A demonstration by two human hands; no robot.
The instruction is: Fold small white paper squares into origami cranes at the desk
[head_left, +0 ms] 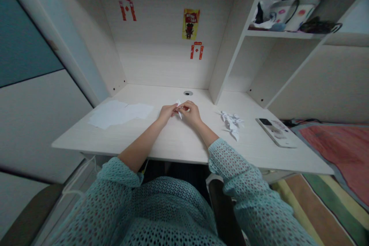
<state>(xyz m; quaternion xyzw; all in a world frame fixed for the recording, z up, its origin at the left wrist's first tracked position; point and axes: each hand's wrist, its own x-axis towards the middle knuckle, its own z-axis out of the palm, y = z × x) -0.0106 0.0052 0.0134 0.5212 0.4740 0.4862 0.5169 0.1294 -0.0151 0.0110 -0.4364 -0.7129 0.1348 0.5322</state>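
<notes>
At the white desk [173, 142], left hand [167, 113] and right hand [192, 112] pinch a folded paper piece [180, 115] between them, near the cable hole [188, 93]. Loose sheets [115, 113] lie leftward; over on the right, a folded-paper heap [231, 121], then a smartphone [276, 132].

Pale teal top [173, 215], openwork knit, dotted with small holes [161, 234], loose matching sleeves [253, 184], bunched in folds, bare forearms [142, 144]

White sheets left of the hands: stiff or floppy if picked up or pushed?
The white sheets lie flat and look thin, so probably light and floppy when lifted. Their edges are out of line, so a push may spread them. The desktop looks smooth, so they'd likely slide.
</notes>
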